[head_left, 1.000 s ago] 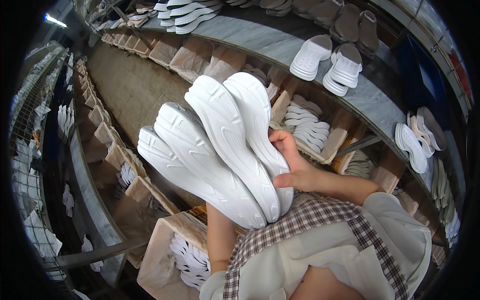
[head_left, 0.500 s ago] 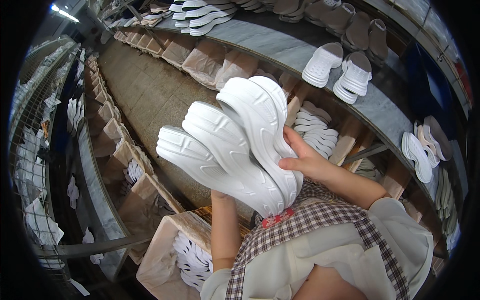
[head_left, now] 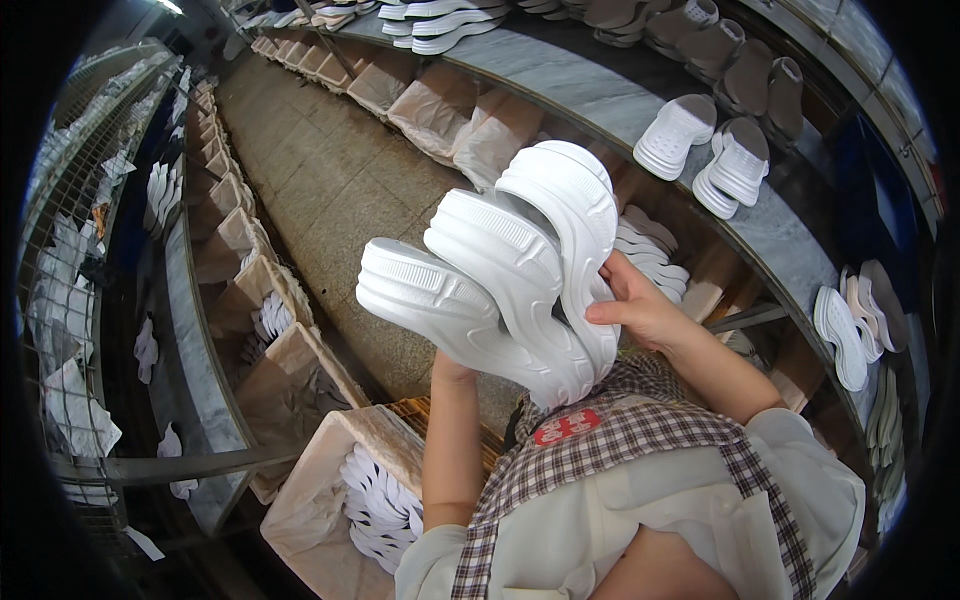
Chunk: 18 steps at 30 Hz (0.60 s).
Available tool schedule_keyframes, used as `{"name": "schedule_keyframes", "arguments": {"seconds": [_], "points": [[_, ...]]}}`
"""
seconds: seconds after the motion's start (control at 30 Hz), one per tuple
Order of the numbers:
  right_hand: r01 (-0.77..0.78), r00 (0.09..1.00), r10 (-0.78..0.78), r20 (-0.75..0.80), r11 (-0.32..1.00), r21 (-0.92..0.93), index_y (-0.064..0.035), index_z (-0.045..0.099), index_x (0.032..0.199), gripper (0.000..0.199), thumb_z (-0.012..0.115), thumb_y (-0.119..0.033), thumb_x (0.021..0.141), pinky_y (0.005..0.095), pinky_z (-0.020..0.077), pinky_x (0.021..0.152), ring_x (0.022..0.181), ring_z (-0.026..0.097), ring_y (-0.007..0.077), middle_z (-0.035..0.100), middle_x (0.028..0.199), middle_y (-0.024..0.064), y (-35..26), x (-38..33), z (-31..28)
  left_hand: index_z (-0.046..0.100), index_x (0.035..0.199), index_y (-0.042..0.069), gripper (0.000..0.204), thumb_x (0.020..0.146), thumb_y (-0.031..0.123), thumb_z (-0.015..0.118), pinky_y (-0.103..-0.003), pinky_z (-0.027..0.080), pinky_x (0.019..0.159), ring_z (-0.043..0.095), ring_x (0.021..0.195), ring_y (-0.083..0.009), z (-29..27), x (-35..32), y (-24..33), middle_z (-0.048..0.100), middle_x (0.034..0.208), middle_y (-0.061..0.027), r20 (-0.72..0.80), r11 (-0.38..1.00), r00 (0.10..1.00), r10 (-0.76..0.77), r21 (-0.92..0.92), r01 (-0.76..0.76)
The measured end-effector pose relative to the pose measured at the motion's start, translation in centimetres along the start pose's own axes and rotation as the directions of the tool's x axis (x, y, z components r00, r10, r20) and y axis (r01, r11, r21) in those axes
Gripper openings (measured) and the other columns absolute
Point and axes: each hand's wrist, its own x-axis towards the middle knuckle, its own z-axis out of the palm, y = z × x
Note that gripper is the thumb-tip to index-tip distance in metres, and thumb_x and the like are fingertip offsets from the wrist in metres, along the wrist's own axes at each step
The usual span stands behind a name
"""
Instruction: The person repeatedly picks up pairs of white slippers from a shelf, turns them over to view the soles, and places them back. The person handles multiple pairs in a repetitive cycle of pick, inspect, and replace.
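Several thick white shoe soles (head_left: 490, 240) are held up before my chest, fanned out, their rounded ends up and their lower ends close together. My right hand (head_left: 640, 305) grips the rightmost sole at its edge, thumb in front and fingers behind. My left hand (head_left: 453, 368) is under the leftmost sole and bears the stack from below. Its fingers are hidden behind the soles. Below my left forearm stands a lined bin (head_left: 300, 490) holding a pile of white soles (head_left: 383, 510).
A grey shelf (head_left: 560, 85) curves along the right, carrying white soles (head_left: 455, 30), white clogs (head_left: 675, 135) and brown clogs (head_left: 745, 75). Lined bins (head_left: 430, 110) stand beneath it. On the left are another shelf (head_left: 190, 370) and a wire rack (head_left: 60, 270). A tiled aisle (head_left: 310, 170) runs between.
The soles have turned in my hands, so more of their ridged end faces show and the fan looks narrower. My right hand still grips the edge. The whole view has shifted slightly.
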Motion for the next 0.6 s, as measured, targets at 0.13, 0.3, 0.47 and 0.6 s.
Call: {"name": "schedule_keyframes", "arguments": {"seconds": [0.13,0.3,0.47,0.6], "points": [[0.045,0.997,-0.045,0.067,0.999,-0.007,0.0056,0.016,0.143,0.095,0.075,-0.013,0.072,0.0345,0.0186,0.111,0.137,0.024,0.0264,0.027,0.146,0.0185,-0.2,0.1,-0.5,0.039,0.135,0.001,0.053,0.092,0.027,0.053,-0.039,0.048,0.093,0.054,0.113,-0.0260,-0.4,0.1,0.1,0.051,0.129,-0.0145,-0.009,1.000,1.000,0.002,-0.007,-0.002],[0.091,0.992,-0.089,0.087,0.996,-0.024,0.0020,0.017,0.143,0.098,0.079,-0.009,0.067,0.0365,0.0147,0.112,0.140,0.017,0.0261,0.026,0.148,0.0160,-0.2,0.9,-1.3,0.040,0.134,0.001,0.051,0.092,0.026,0.053,-0.039,0.049,0.092,0.055,0.112,-0.0261,-0.8,0.4,0.4,0.052,0.128,-0.0148,-0.012,1.000,1.000,0.002,-0.021,-0.003],[0.155,0.982,-0.135,0.129,0.975,-0.160,-0.0013,0.014,0.145,0.101,0.078,-0.004,0.067,0.0376,0.0145,0.112,0.140,0.017,0.0254,0.025,0.148,0.0134,-0.4,1.3,-1.8,0.041,0.133,0.000,0.050,0.092,0.026,0.052,-0.039,0.049,0.091,0.055,0.111,-0.0263,-0.9,0.7,0.6,0.052,0.127,-0.0150,-0.008,0.999,1.000,-0.005,-0.044,0.005],[0.207,0.970,-0.180,0.161,0.964,-0.167,-0.0018,0.013,0.145,0.103,0.079,-0.006,0.066,0.0373,0.0165,0.112,0.138,0.021,0.0247,0.026,0.147,0.0138,-0.7,1.2,-1.9,0.042,0.133,0.000,0.049,0.092,0.025,0.052,-0.039,0.049,0.090,0.056,0.110,-0.0265,-0.6,0.9,0.5,0.053,0.126,-0.0152,0.006,0.998,1.000,-0.017,-0.053,0.018]]}}
